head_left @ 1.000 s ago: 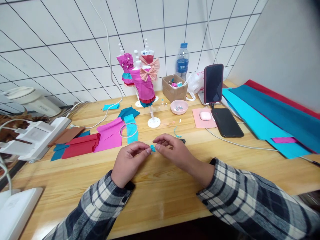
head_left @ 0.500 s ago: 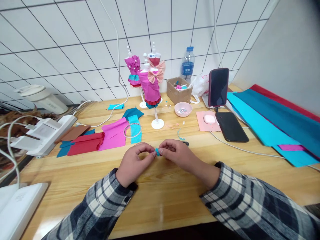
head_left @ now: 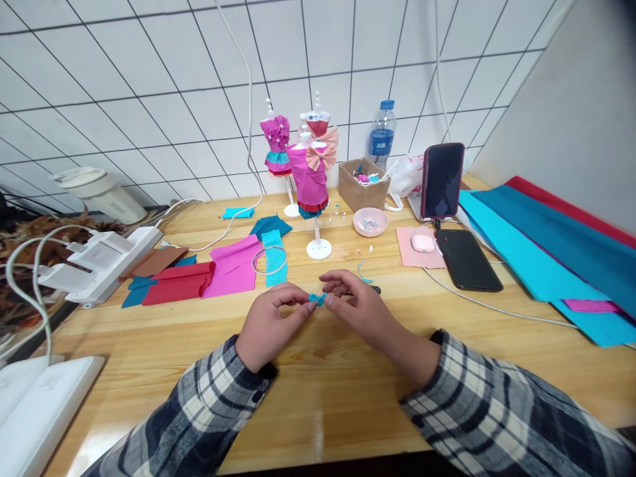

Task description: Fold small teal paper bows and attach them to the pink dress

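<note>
A small gathered piece of blue crepe paper [head_left: 317, 299] is held just above the table between my two hands. My left hand [head_left: 273, 324] pinches its left end between thumb and forefinger. At the right end, the thumb of my right hand [head_left: 360, 308] presses on the paper, while the forefinger is lifted and the other fingers are curled. A thin curled blue paper strip [head_left: 364, 273] and a small black object [head_left: 376, 290], partly hidden, lie just beyond my right hand. Ahead stands a mini dress form [head_left: 311, 175] in a magenta paper dress with a peach bow.
Two more dressed forms [head_left: 277, 142] stand behind. Magenta paper [head_left: 231, 268], red paper [head_left: 176, 283] and a ring [head_left: 254, 262] lie left. A pink bowl [head_left: 370, 222], cardboard box [head_left: 362, 187], phone [head_left: 470, 260] and large paper sheets [head_left: 527, 248] are at right; a power strip [head_left: 102, 262] far left.
The blue crepe paper shows wider between my hands. My right forefinger has lifted away from the thumb. The whole view has shifted slightly, with the table things appearing further right.
</note>
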Demonstrator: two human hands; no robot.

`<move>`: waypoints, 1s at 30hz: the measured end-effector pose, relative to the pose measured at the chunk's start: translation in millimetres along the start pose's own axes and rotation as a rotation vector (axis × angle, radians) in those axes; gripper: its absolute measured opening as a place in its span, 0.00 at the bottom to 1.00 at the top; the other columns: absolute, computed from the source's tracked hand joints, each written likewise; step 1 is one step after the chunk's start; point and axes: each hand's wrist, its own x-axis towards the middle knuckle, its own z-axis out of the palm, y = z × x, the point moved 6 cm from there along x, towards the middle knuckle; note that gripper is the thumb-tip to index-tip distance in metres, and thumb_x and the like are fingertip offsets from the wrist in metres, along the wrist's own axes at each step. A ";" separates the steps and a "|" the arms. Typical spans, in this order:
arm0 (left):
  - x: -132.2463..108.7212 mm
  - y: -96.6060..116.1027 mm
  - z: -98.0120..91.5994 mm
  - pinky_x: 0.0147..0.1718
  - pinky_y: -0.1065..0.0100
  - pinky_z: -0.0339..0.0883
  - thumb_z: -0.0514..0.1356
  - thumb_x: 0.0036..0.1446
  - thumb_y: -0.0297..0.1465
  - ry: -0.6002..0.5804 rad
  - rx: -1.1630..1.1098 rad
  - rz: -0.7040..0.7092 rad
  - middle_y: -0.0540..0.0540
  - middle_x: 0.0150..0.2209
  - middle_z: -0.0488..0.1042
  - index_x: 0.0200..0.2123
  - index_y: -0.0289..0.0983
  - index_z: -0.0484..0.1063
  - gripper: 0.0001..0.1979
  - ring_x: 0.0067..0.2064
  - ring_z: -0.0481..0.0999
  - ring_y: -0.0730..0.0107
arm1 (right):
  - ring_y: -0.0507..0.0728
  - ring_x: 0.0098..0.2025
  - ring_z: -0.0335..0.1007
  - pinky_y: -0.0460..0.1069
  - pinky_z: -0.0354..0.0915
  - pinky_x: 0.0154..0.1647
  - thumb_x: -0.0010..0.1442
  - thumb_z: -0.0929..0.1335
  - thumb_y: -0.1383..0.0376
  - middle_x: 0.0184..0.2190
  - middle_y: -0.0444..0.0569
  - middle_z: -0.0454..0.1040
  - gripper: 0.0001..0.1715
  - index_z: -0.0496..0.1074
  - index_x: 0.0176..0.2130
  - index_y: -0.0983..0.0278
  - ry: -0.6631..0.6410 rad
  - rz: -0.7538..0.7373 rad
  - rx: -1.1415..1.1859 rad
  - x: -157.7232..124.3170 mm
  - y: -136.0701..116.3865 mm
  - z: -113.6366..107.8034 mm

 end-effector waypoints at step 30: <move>-12.2 14.0 -9.2 0.33 0.70 0.67 0.63 0.54 0.30 0.227 0.126 0.246 0.49 0.27 0.76 0.28 0.37 0.76 0.04 0.31 0.74 0.71 | 0.50 0.20 0.67 0.45 0.62 0.22 0.51 0.71 0.58 0.19 0.43 0.71 0.12 0.75 0.29 0.65 0.050 0.204 0.176 -4.9 9.5 4.4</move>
